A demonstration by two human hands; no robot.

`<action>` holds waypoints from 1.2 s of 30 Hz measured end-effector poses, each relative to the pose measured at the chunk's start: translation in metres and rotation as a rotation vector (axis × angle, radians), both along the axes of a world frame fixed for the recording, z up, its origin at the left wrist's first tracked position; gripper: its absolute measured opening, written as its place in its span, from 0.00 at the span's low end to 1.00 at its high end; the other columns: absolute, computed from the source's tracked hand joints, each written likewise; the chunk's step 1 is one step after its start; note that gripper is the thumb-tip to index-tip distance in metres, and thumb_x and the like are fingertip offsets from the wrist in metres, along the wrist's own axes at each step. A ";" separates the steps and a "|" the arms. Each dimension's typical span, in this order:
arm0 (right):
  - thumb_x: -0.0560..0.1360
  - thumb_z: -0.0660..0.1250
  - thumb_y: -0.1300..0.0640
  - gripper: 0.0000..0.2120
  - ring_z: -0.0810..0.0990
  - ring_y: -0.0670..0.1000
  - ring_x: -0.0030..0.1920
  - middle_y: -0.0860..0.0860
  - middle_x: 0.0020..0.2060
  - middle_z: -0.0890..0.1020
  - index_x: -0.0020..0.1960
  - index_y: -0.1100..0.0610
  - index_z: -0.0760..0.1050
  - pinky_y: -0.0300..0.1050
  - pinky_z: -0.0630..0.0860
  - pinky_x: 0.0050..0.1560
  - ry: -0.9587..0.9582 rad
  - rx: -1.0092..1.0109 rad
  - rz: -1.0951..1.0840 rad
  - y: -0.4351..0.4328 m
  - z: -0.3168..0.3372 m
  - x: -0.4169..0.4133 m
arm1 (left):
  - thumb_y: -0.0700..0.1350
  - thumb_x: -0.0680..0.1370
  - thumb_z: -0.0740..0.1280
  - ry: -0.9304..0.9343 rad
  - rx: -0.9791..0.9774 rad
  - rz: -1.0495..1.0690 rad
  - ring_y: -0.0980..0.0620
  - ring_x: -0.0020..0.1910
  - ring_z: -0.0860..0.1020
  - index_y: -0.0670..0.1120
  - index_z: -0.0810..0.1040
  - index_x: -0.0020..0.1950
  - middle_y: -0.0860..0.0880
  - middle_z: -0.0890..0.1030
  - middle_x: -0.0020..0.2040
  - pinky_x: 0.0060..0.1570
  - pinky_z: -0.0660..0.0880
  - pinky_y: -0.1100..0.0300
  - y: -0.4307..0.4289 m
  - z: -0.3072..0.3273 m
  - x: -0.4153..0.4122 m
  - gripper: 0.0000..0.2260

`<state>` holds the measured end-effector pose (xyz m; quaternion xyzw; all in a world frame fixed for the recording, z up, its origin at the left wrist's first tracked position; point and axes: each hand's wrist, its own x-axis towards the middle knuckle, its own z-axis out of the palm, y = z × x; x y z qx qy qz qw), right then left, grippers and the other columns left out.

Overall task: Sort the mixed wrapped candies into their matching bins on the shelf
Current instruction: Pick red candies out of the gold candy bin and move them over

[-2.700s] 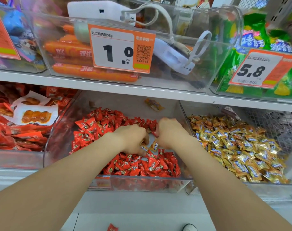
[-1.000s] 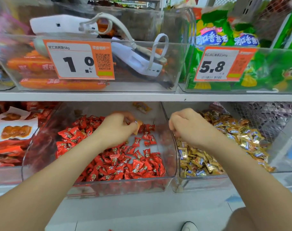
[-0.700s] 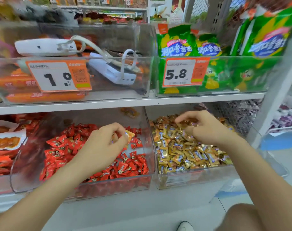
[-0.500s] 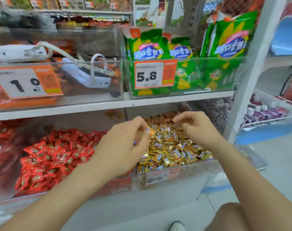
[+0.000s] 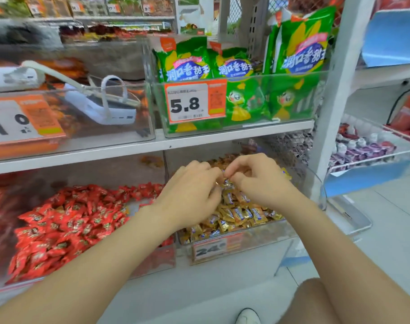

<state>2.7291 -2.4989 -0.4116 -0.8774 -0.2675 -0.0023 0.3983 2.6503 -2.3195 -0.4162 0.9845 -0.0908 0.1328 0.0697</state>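
Left grip (image 5: 190, 195) curled, pinching a gold candy (image 5: 224, 183) at its fingertips, right grip (image 5: 262, 181) fingertips pinched alongside, contents not discernible, gold-candy bin (image 5: 258, 239) marked "24" directly beneath both, red-candy bin (image 5: 152, 260) left of them, price tag (image 5: 187, 104) "5.8" above.

A shop: price tags (image 5: 195, 102) on shelved clear snack bins (image 5: 293, 94).

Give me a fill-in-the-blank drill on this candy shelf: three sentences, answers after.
1. The left hand and right hand are both over the clear bin holding ___ candies.
2. The neighbouring bin to its left holds ___ candies.
3. The price tag on the container of green bags reads ___.
Missing words: gold; red; 5.8
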 end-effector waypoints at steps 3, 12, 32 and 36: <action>0.77 0.66 0.62 0.12 0.80 0.43 0.30 0.45 0.31 0.84 0.45 0.48 0.84 0.34 0.73 0.33 -0.049 0.009 0.117 0.035 0.012 -0.029 | 0.51 0.79 0.60 -0.154 -0.084 0.030 0.51 0.44 0.72 0.53 0.78 0.49 0.56 0.73 0.40 0.46 0.73 0.51 0.030 0.002 -0.039 0.07; 0.76 0.64 0.60 0.12 0.76 0.44 0.33 0.43 0.31 0.78 0.49 0.48 0.84 0.40 0.77 0.44 -0.135 -0.233 0.489 0.159 0.007 -0.084 | 0.43 0.72 0.64 0.038 -0.041 0.613 0.38 0.49 0.82 0.48 0.83 0.48 0.44 0.84 0.44 0.51 0.80 0.47 0.193 -0.028 -0.094 0.10; 0.73 0.69 0.68 0.21 0.79 0.57 0.60 0.54 0.57 0.81 0.63 0.52 0.78 0.49 0.78 0.56 -0.174 -0.614 0.527 0.288 -0.083 -0.043 | 0.41 0.77 0.71 0.039 -0.266 0.525 0.55 0.42 0.77 0.52 0.81 0.50 0.59 0.73 0.38 0.44 0.69 0.61 0.273 -0.039 -0.093 0.07; 0.71 0.74 0.60 0.17 0.82 0.56 0.54 0.52 0.48 0.82 0.60 0.59 0.80 0.45 0.77 0.48 -0.066 -0.634 0.478 0.283 -0.073 -0.041 | 0.37 0.76 0.66 0.054 -0.346 0.533 0.59 0.35 0.75 0.49 0.83 0.46 0.56 0.76 0.38 0.38 0.70 0.64 0.268 -0.032 -0.097 0.09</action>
